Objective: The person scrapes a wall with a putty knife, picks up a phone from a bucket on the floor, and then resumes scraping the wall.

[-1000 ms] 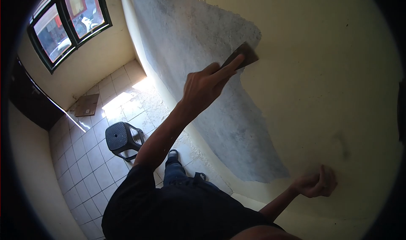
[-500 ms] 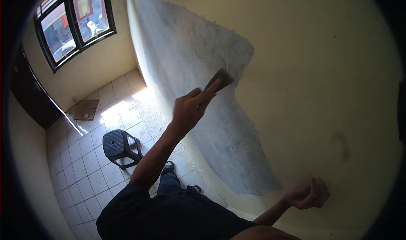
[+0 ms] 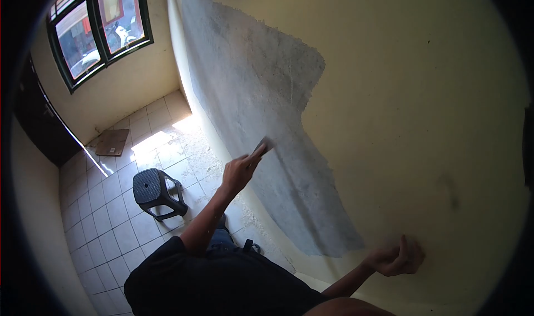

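Note:
My left hand is closed round a scraper, its dark flat blade seen nearly edge-on against the bared grey patch of the wall. Lower right, my right hand leans on the yellowish painted wall, beside the patch's lower corner. One digit stands out from the others, which are bent toward the surface, with no tool showing in it. The patch has a ragged border where the paint ends.
A black plastic stool stands on the tiled floor left of my arm. Pale flakes lie along the wall's foot. Farther off are a brown flat piece of board, a dark door and a green-framed window.
My left hand has moved down and left across the grey patch with the scraper, away from its upper right edge. My right hand keeps its place on the wall; the view has shifted slightly.

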Demonstrator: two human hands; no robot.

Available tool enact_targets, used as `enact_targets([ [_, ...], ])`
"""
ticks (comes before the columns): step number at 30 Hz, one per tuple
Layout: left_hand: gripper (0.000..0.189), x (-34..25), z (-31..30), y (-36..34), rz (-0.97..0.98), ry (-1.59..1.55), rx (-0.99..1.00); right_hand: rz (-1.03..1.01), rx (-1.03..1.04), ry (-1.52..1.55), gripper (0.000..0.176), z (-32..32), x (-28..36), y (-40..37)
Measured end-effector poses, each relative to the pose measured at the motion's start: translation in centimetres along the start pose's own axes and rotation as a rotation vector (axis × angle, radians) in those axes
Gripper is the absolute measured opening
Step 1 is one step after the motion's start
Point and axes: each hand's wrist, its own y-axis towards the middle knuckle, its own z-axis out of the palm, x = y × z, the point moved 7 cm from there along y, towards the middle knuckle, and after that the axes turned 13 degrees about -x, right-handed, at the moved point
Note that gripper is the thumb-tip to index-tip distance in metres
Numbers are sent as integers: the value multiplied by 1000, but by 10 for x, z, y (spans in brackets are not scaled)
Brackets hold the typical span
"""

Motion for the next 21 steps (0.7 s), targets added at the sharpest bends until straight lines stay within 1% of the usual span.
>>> enact_targets([
  [2,45,124,28,-91,-150,282,357,-11,-21,24,38,0,3,3],
  [3,35,186,21,-152,-331,268,443,-22,-14,12,38,0,4,6],
  [4,36,273,9,-240,-568,257,467,-30,-3,1,38,0,5,10],
  [5,37,365,-11,-350,-736,595,736,-35,8,-14,38,-2,9,10],
  [6,41,393,-50,-412,-860,685,798,-40,13,9,38,-4,12,6],
  [7,45,394,-97,-466,-995,695,755,-60,2,37,38,-5,9,3],
  [8,50,384,-130,-507,-1111,653,653,-87,-20,65,38,-2,3,2],
  [9,55,373,-158,-534,-1194,617,548,-74,-6,73,37,-2,5,2],
  [10,61,361,-177,-552,-1229,608,508,-68,-6,72,36,1,6,0],
  [11,61,348,-196,-572,-1269,632,530,-64,11,78,36,1,5,-3],
  [13,61,337,-206,-589,-1219,699,674,-37,25,54,33,1,13,-1],
  [14,62,338,-199,-586,-1163,694,695,48,23,137,33,6,17,-1],
  [15,62,345,-179,-567,-1100,651,658,136,6,221,33,15,23,-4],
  [16,63,352,-156,-536,-1106,463,538,234,3,299,33,23,34,-6],
  [17,50,368,-123,-493,-905,518,569,303,-4,546,30,32,64,-6],
  [18,49,388,-93,-452,-790,524,473,385,-6,786,28,38,97,-6],
  [19,46,374,-68,-386,-772,523,506,407,121,931,30,42,127,-6],
  [20,47,373,-39,-329,-774,501,422,425,229,1076,32,47,158,-8],
  [21,51,357,-16,-268,-727,404,277,513,299,1253,36,52,188,-8],
])
